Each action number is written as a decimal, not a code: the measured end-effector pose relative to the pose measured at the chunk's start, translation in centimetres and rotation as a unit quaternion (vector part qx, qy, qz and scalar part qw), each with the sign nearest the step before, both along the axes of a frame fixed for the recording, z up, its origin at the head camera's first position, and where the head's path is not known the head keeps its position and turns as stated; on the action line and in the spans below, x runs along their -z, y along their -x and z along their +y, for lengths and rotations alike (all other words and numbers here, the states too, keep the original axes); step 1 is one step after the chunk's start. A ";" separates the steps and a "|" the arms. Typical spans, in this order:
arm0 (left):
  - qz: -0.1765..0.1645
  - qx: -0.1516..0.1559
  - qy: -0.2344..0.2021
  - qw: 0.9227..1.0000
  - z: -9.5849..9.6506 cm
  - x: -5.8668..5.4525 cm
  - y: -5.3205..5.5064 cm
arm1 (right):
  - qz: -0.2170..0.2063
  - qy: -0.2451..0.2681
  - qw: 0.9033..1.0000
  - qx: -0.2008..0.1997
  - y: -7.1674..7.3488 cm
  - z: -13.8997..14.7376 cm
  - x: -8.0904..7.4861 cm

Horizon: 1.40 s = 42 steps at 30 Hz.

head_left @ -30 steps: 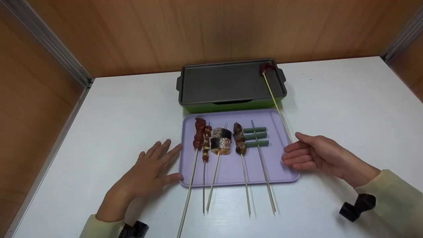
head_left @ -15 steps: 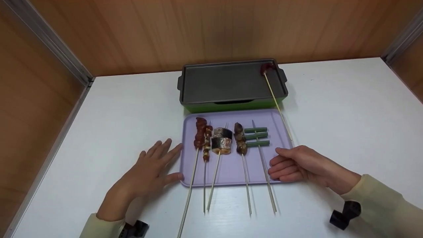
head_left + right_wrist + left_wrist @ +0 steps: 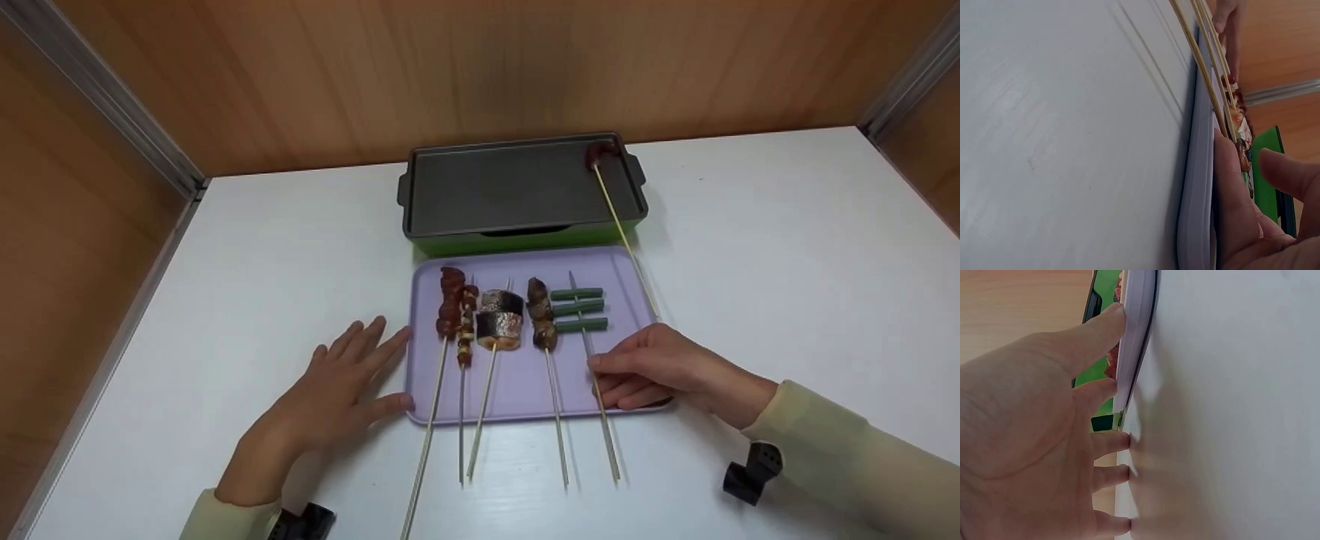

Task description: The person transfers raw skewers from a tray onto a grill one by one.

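Observation:
My right hand [image 3: 637, 369] is at the bare stick of the green bean skewer [image 3: 578, 325], over the tray's right front corner. The stick crosses in front of the fingers, and the thumb overlaps it from above. In the right wrist view, a gap shows between the thumb [image 3: 1286, 171] and forefinger. My left hand [image 3: 330, 390] lies with fingers spread, thumb and forefinger at the left edge of the lilac tray [image 3: 517, 397]. On the tray lie a red meat skewer [image 3: 450, 304], a thin mixed skewer [image 3: 466, 330], a fish skewer [image 3: 500, 321] and a brown meat skewer [image 3: 541, 315].
A green grill with a dark hotplate [image 3: 495, 191] stands behind the tray. One dark red skewer [image 3: 600, 154] rests on its right end, its stick slanting down past the tray's right edge. Several stick ends overhang the tray's front edge. Wooden panels [image 3: 487, 67] border the white table.
My right hand has moved left from the tray's right edge to the green bean skewer's stick, its thumb coming over the stick. The left hand has stayed in place.

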State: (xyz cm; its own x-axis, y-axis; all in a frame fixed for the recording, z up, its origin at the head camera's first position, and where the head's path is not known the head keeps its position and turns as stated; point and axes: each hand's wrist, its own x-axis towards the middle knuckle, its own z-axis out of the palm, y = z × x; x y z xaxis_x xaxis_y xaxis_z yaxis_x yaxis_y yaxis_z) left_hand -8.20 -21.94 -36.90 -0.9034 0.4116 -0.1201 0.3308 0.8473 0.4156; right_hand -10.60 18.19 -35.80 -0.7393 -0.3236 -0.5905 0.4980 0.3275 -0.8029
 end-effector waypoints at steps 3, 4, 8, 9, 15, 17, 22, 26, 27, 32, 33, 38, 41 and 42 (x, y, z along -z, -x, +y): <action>-0.001 -0.002 0.000 1.000 0.0 0.0 -0.1 | 0.023 -0.023 0.999 -0.011 0.0 -0.6 0.0; -0.001 -0.003 0.001 1.000 0.0 0.0 -0.1 | 0.030 -0.030 0.999 -0.015 0.0 -0.7 0.1; 0.000 -0.001 0.003 1.000 0.0 -0.1 -0.1 | 0.038 -0.047 0.998 -0.018 0.0 -1.2 0.2; 0.000 -0.001 0.004 1.000 0.0 -0.1 -0.1 | 0.037 -0.047 0.998 -0.017 0.0 -1.2 0.1; -0.001 0.002 0.006 1.000 -0.1 -0.2 0.0 | 0.018 0.001 1.000 -0.006 -0.1 -0.7 0.0; 0.000 0.004 0.005 1.000 -0.1 -0.3 0.1 | 0.015 0.020 1.000 -0.003 -0.2 -0.5 -0.1; 0.001 0.006 0.007 1.000 0.0 -0.3 0.0 | 0.020 0.044 0.999 0.003 -0.6 0.0 -0.1; 0.002 0.010 0.009 1.000 0.0 -0.3 0.0 | 0.017 0.062 0.998 0.015 -1.1 0.4 -0.2; 0.002 0.011 0.010 1.000 0.1 -0.4 0.0 | 0.016 0.066 0.998 0.018 -1.2 0.5 -0.3; -0.001 0.008 0.014 1.000 0.0 -0.4 0.1 | 0.023 0.087 0.996 0.015 -1.8 0.9 -0.6; 0.000 0.008 0.015 1.000 0.0 -0.4 0.1 | 0.025 0.090 0.996 0.012 -1.9 0.9 -0.7; -0.002 0.005 0.015 1.000 0.0 -0.3 0.1 | 0.040 0.088 0.995 -0.006 -2.5 0.7 -1.3; -0.001 0.003 0.014 1.000 0.0 -0.3 0.1 | 0.056 0.080 0.995 -0.018 -2.7 0.3 -1.9; 0.000 0.004 0.014 1.000 0.0 -0.2 0.1 | 0.063 0.079 0.995 -0.021 -2.7 0.2 -2.2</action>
